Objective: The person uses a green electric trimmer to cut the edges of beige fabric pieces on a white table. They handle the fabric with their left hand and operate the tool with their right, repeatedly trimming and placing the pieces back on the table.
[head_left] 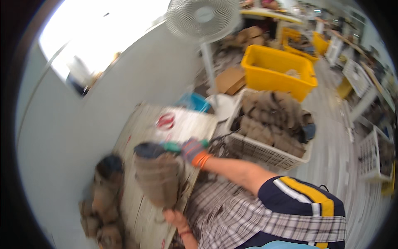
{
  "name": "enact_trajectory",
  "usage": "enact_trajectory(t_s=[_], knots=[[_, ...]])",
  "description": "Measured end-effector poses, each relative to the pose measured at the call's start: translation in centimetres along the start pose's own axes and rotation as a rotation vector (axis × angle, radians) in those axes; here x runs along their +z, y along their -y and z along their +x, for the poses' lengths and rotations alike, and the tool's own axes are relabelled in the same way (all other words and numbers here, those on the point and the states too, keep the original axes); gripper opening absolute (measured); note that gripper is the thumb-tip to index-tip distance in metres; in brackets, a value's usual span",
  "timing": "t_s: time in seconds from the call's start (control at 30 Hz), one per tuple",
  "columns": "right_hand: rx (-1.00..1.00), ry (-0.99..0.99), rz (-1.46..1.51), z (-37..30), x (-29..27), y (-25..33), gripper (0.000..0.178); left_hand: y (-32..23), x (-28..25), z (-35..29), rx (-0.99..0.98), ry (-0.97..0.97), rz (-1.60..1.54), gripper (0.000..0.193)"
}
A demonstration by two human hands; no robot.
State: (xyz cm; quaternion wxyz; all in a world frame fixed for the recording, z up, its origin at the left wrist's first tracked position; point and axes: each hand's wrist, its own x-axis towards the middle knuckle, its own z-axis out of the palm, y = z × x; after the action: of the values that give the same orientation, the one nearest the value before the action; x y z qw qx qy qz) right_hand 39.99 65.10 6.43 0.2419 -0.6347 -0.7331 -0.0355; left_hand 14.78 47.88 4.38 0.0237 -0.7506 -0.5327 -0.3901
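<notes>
Gripping a green tool (171, 146), the gloved right hand (194, 152) has its fingers wrapped around it, over the right-hand part of the worktable (134, 203). Just left of the tool's tip, above the middle of that table, stands a tapered brown fabric piece (157, 176), its dark blue end (149, 150) toward the tool and its narrower end pointing down toward the wearer's other hand. The bare left hand (176, 219) is at that narrow end, near the table's right edge (blur hides whether its fingers are closed on the piece, so I cannot tell). More brown pieces (105, 205) are heaped along the table's left edge, on the side of the pale wall (74, 141). A red mark (166, 121) shows at the table's far end. Beyond that end are a white standing fan (203, 16) and something blue (197, 103) near its base. To the table's right sits a white crate (269, 149) full of brown pieces, and past the crate, farther from the table, a yellow bin (269, 68).
</notes>
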Motion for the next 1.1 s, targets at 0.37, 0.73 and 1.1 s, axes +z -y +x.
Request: enact_trajectory(t_s=[0.37,0.73,1.1], knots=[[-0.049,-0.085,-0.062,-1.1,-0.4,-0.3,0.052,-6.5,-5.4,-4.6,-0.237,0.334,-0.163,0.015],[0.023,0.274,-0.209,0.3,-2.1,-1.5,0.061,-1.1,-0.9,6.7,-1.127,-0.264,-1.579,0.029],[0.404,0.505,0.612,1.2,-1.4,-7.1,0.053,2.4,-16.5,8.3,-0.714,-0.505,-1.104,0.036]])
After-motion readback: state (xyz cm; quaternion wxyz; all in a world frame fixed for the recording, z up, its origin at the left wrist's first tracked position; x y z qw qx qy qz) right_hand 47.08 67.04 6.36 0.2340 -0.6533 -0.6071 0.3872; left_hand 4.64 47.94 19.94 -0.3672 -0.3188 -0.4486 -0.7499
